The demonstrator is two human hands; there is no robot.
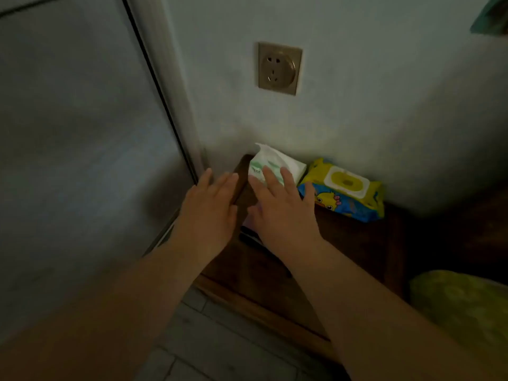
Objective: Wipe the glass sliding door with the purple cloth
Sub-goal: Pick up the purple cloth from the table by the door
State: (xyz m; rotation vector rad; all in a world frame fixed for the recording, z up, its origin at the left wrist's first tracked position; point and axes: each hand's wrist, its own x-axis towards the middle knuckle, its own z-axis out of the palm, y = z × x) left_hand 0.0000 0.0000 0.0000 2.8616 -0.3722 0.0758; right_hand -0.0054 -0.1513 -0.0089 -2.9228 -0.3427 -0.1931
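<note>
The frosted glass sliding door (77, 138) fills the left side, with its pale frame (167, 86) running diagonally down. My left hand (209, 207) is stretched out flat, fingers apart, beside the lower end of the frame and at the left end of a dark wooden cabinet (343, 243). My right hand (283, 207) is also spread open over the cabinet top, its fingertips on a white and green tissue pack (275, 163). Neither hand holds anything. No purple cloth shows; a small pale patch peeks out under my right palm, too hidden to tell.
A yellow and blue wet-wipe pack (346, 191) with a duck print lies right of the tissues against the wall. A brass wall socket (279, 68) sits above. A yellow-green bag (461, 306) rests at the lower right. Grey tiled floor (220, 347) lies below the cabinet.
</note>
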